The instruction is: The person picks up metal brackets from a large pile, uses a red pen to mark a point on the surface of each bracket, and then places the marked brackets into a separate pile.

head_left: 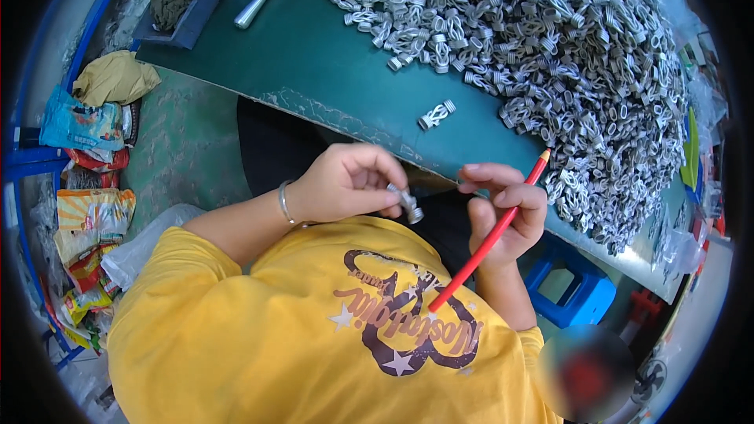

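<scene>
Head view, looking down over a yellow shirt at 6 o'clock. Both forearms rise from the lower edge toward centre.

Left hand: just left of centre, bracelet at the wrist. Fingers are curled and pressed together on a small silver coil part, pinching it at one end so the other end sticks out toward the right hand. Judged: held this way to present the free end for work or a look.

Right hand: just right of centre, closed around a red pencil-like stick. The stick runs from about 7 o'clock near the chest up to 1 o'clock, its pale tip above the hand near the table edge. Thumb and forefinger reach toward the part; whether they touch it I cannot tell. The stick seems parked in the palm, keeping the fingertips free.

The part sits between the two hands, above the lap, near the front edge of the green table.

One loose coil part lies alone on the table at 12 o'clock from the hands, apart from the heap; perhaps set aside within reach.

Farther, 1 to 3 o'clock: a big heap of silver coil parts covers the table's right half.

Far left, 9 o'clock: bags and wrappers on the floor. A blue stool stands at 4 o'clock.
</scene>
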`<act>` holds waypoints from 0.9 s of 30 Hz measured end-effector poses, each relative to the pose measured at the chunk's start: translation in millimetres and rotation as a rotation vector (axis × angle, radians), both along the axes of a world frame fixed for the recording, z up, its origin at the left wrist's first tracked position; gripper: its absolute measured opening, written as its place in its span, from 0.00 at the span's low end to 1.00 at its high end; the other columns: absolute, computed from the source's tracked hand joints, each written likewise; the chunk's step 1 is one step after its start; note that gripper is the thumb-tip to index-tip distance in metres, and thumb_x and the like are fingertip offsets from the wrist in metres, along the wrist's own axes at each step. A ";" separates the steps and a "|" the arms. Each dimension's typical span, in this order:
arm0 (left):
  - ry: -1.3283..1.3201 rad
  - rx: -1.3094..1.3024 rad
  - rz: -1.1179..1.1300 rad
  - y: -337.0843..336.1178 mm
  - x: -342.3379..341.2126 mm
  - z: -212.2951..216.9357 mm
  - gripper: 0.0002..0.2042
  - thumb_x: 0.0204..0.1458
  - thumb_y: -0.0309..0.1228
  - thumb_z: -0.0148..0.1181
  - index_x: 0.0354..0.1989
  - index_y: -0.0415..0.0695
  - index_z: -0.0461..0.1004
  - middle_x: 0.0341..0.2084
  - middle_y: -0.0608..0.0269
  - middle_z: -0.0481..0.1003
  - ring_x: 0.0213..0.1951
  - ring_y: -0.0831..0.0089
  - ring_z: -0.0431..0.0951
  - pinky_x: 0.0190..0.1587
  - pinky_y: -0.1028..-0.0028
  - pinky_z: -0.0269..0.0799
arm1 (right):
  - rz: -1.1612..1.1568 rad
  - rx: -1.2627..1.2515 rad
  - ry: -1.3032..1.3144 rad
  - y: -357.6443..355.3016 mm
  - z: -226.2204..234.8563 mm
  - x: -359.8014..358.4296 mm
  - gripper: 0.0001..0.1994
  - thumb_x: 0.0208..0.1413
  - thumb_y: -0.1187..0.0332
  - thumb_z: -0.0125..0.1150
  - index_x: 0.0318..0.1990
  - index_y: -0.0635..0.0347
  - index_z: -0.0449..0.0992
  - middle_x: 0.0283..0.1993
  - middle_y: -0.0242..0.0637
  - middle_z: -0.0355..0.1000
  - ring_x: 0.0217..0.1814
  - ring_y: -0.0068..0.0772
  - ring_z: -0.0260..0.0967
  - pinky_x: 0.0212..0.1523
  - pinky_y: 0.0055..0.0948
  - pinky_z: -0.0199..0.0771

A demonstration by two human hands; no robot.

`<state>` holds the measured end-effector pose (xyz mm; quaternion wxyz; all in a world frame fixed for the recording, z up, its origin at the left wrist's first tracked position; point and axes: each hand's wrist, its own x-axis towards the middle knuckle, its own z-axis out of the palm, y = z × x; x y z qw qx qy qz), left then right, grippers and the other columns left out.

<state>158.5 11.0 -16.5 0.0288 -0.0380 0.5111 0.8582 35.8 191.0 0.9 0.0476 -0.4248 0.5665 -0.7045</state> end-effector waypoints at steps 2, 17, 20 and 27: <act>-0.286 -0.184 -0.130 -7.8 8.4 -3.6 0.08 0.50 0.17 0.54 0.39 0.36 0.70 0.37 0.54 0.74 0.40 0.72 0.76 0.40 0.77 0.74 | -0.120 0.185 0.112 0.9 2.4 -10.9 0.12 0.49 0.84 0.57 0.31 0.61 0.59 0.35 0.51 0.71 0.33 0.31 0.70 0.35 0.22 0.71; 0.365 -0.728 0.219 -5.2 -17.6 -3.5 0.07 0.47 0.26 0.58 0.35 0.41 0.73 0.27 0.62 0.72 0.28 0.71 0.72 0.32 0.72 0.69 | -0.164 0.176 0.027 -31.5 -1.5 -25.3 0.11 0.49 0.83 0.58 0.29 0.61 0.61 0.37 0.46 0.71 0.31 0.25 0.70 0.29 0.19 0.71; 0.091 -0.540 0.346 4.2 -26.6 5.7 0.09 0.44 0.25 0.62 0.34 0.40 0.73 0.27 0.60 0.73 0.29 0.70 0.74 0.34 0.73 0.70 | -0.014 0.052 -0.428 -26.5 11.8 -13.8 0.11 0.50 0.82 0.58 0.28 0.60 0.60 0.38 0.48 0.71 0.30 0.23 0.71 0.28 0.18 0.74; 0.218 -0.771 0.335 4.8 -32.4 21.4 0.09 0.42 0.26 0.65 0.31 0.41 0.74 0.25 0.61 0.75 0.28 0.67 0.76 0.33 0.72 0.71 | 0.161 -0.033 -0.720 -12.8 -1.6 -7.5 0.11 0.51 0.84 0.55 0.29 0.60 0.60 0.39 0.49 0.71 0.33 0.29 0.73 0.33 0.22 0.77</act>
